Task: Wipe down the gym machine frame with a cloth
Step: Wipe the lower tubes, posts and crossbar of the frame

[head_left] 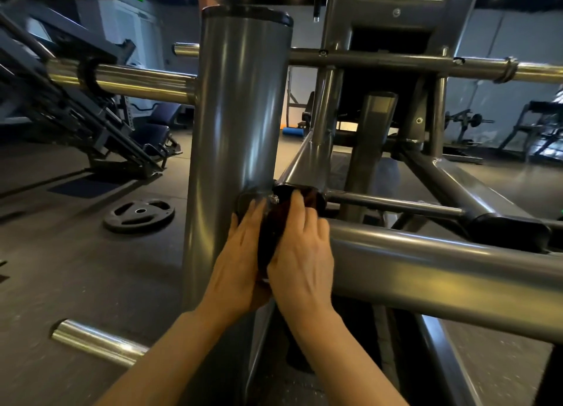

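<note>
The frame [240,116] is smooth, shiny grey metal. The cloth [272,238] is dark and soft. The floor [61,268] looks dull and rough.

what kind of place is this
Almost certainly a gym: a black round weight plate lies on the dark floor, a chrome plate-loading horn juts from the grey steel machine upright, and more weight machines stand behind.

You have open floor to the left of the thick grey steel upright post [237,116], while the slanting grey steel tube [426,271] and thin dark crossbar [393,204] hem in the right.
</note>
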`<state>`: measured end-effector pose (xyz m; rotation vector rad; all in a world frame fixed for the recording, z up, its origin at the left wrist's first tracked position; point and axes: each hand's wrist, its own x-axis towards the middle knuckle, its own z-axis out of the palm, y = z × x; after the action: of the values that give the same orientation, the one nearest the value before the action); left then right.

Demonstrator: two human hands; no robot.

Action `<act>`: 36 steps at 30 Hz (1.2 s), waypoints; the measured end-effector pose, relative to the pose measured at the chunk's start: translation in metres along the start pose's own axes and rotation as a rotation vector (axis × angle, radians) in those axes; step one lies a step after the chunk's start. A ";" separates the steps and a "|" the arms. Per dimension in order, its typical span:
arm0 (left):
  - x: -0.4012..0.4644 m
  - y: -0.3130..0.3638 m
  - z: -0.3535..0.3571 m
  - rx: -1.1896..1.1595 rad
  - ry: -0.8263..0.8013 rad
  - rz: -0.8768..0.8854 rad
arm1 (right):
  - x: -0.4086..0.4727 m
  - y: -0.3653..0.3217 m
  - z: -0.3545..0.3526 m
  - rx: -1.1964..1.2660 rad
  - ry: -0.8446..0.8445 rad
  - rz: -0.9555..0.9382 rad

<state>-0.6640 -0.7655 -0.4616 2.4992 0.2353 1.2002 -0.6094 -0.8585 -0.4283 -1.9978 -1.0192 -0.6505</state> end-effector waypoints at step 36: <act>0.067 0.290 0.227 -0.082 -0.061 0.374 | -0.089 0.279 -0.210 -0.282 0.281 0.182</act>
<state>-0.4466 -1.0681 -0.4319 2.5736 -0.3054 1.2349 -0.4443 -1.1724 -0.4893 -2.1308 -0.5956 -0.9850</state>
